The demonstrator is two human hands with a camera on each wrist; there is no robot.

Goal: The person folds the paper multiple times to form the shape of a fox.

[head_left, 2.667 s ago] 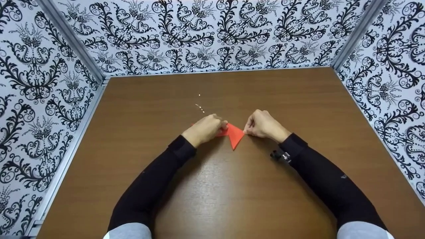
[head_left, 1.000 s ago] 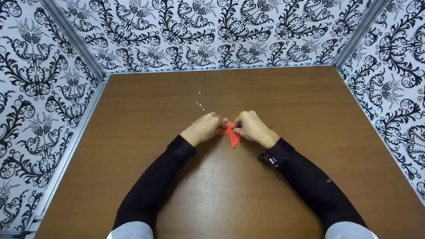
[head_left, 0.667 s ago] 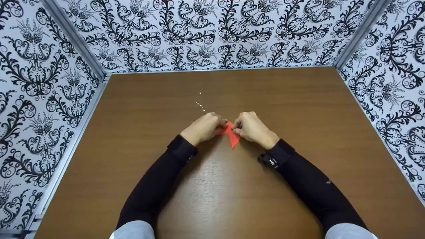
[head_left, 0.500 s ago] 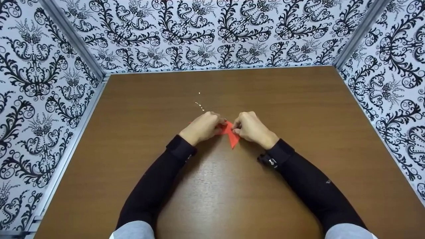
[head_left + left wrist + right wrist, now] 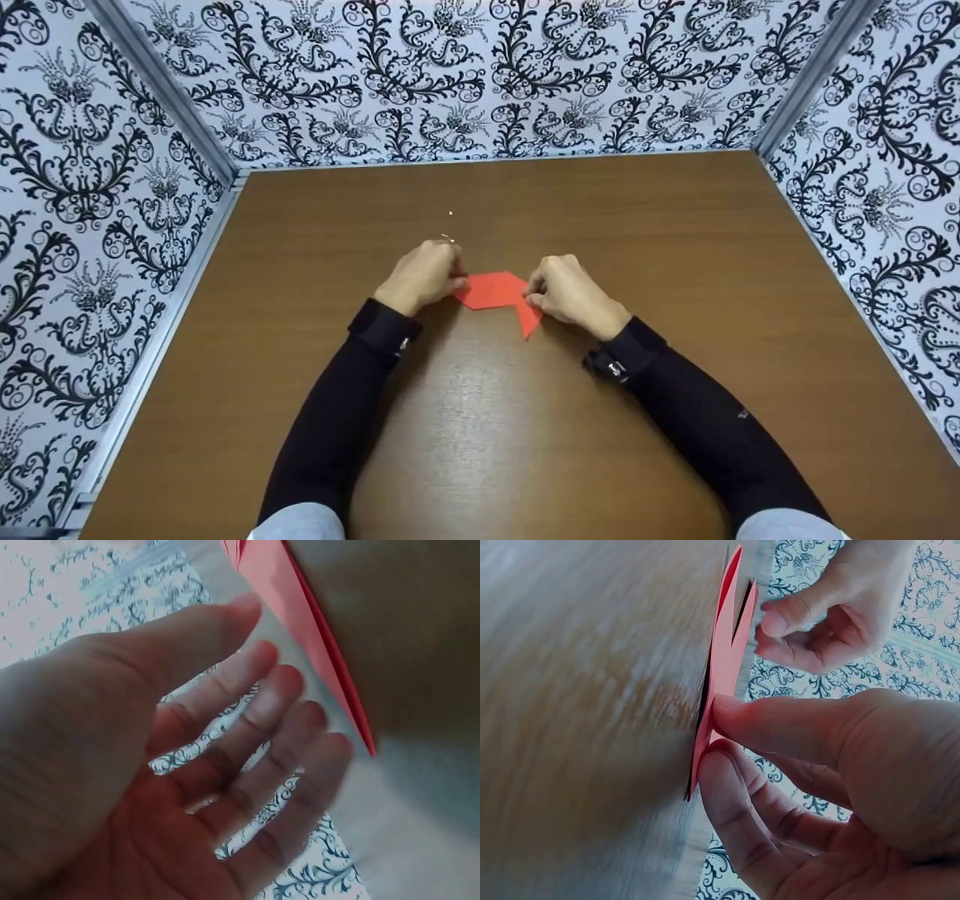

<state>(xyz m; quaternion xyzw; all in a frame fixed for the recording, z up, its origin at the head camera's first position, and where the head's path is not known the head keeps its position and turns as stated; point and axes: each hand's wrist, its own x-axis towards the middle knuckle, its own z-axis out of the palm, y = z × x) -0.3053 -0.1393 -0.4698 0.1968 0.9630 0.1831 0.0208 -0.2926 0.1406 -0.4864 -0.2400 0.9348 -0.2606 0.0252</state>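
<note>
A folded piece of red-orange paper (image 5: 487,291) lies at the middle of the table, with a pointed flap towards the near side. My right hand (image 5: 574,292) pinches its right part; in the right wrist view the thumb (image 5: 742,718) presses on the paper and the index finger sits at its edge. Close to the paper's left end is my left hand (image 5: 424,274). In the left wrist view its fingers (image 5: 281,690) are loosely bent, with a gap between them and the folded paper (image 5: 292,607), whose layers stand slightly apart.
Small pale specks (image 5: 451,213) lie on the wooden table (image 5: 600,202) beyond the left hand. Patterned white and black panels (image 5: 480,75) enclose the table at the back and both sides, joined by metal posts (image 5: 169,94).
The right hand moved left from the paper's right corner onto the paper and stays there. Just now the left hand has shifted left off the paper, uncovering its left part.
</note>
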